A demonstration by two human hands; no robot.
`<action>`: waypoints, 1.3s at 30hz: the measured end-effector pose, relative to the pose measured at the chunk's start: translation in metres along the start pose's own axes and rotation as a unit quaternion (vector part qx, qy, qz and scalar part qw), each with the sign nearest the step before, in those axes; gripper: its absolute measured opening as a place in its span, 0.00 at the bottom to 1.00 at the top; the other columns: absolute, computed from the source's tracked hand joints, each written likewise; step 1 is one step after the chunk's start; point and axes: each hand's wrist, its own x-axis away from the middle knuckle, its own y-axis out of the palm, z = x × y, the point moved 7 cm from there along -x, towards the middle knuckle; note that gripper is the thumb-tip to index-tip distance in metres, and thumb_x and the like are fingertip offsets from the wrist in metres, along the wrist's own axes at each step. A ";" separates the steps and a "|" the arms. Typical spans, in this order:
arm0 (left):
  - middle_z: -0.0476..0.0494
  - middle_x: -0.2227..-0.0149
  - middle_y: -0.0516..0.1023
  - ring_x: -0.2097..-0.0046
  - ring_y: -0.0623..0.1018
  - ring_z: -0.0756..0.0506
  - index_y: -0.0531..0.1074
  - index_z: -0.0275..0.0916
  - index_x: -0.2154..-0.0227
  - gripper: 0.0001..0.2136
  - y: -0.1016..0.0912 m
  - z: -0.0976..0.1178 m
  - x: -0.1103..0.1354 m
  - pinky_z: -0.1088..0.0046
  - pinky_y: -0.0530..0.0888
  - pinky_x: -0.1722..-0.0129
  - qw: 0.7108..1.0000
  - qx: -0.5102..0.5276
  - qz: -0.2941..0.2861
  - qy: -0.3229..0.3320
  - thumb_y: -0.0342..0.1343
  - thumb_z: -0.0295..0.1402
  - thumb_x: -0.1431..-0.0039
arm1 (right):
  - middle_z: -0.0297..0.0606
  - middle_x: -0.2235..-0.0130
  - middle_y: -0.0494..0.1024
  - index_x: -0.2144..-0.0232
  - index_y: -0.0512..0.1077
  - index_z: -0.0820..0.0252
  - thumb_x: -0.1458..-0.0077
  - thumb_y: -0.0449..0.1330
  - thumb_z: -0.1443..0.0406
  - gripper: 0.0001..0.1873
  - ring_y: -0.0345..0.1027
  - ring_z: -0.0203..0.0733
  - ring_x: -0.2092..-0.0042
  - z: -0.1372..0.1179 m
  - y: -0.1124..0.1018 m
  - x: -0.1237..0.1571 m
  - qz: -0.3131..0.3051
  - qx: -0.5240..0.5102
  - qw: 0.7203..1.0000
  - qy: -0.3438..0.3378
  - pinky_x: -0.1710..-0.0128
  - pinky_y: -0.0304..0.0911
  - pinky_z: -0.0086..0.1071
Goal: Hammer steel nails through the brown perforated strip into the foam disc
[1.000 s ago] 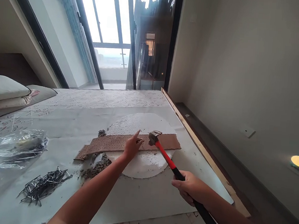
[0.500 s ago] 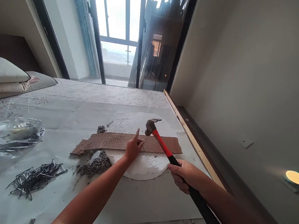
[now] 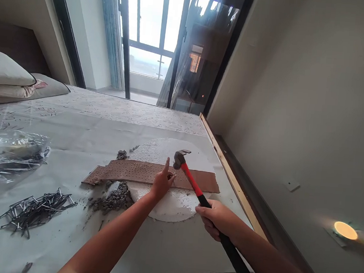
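Note:
My right hand (image 3: 215, 218) grips a claw hammer (image 3: 192, 180) by its black and red handle. The hammer's steel head hovers just above and right of my left fingers. My left hand (image 3: 162, 182) rests over a brown strip of board (image 3: 134, 171) dotted with many small holes. Its index finger points up, while the thumb and another finger pinch what looks like a small nail standing on the strip. Under the strip lies a round white foam disc (image 3: 175, 208), with its surface partly crumbled.
A heap of loose nails (image 3: 37, 211) lies at the left. Behind it is a clear plastic bag (image 3: 11, 153). Grey crumbly lumps (image 3: 114, 199) sit by the strip's left end. White sheeting (image 3: 83, 138) covers the bed; a wooden rail (image 3: 230, 170) runs along its right edge.
The camera view has shifted slightly. The hammer head has moved a little left and down, closer to my left fingers. My left hand keeps its pinch at the same spot on the strip.

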 end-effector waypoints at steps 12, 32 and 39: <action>0.52 0.75 0.75 0.74 0.70 0.51 0.30 0.39 0.37 0.43 0.006 -0.006 0.000 0.77 0.65 0.73 1.000 -0.018 -0.004 0.019 0.52 0.26 0.50 | 0.20 0.88 0.55 0.75 0.54 0.56 0.50 0.54 0.64 0.09 0.47 0.28 0.88 0.022 0.005 -0.013 0.018 0.001 0.999 0.026 0.91 0.46 0.24; 0.43 0.71 0.78 0.79 0.69 0.53 0.74 0.35 0.59 0.19 -0.077 0.002 0.016 0.77 0.67 0.80 0.960 0.252 0.087 -0.091 0.51 0.43 0.46 | 0.18 0.88 0.53 0.75 0.54 0.56 0.55 0.57 0.58 0.14 0.45 0.27 0.89 0.031 0.022 0.007 0.010 -0.107 0.994 -0.030 0.91 0.43 0.23; 0.48 0.82 0.75 0.80 0.71 0.51 0.76 0.38 0.77 0.19 -0.136 -0.040 0.139 0.77 0.67 0.76 0.989 -0.015 -0.071 -0.130 0.49 0.46 0.45 | 0.18 0.90 0.52 0.76 0.53 0.56 0.53 0.56 0.54 0.16 0.42 0.25 0.90 0.097 0.060 0.045 -0.060 -0.149 0.986 -0.048 0.91 0.39 0.22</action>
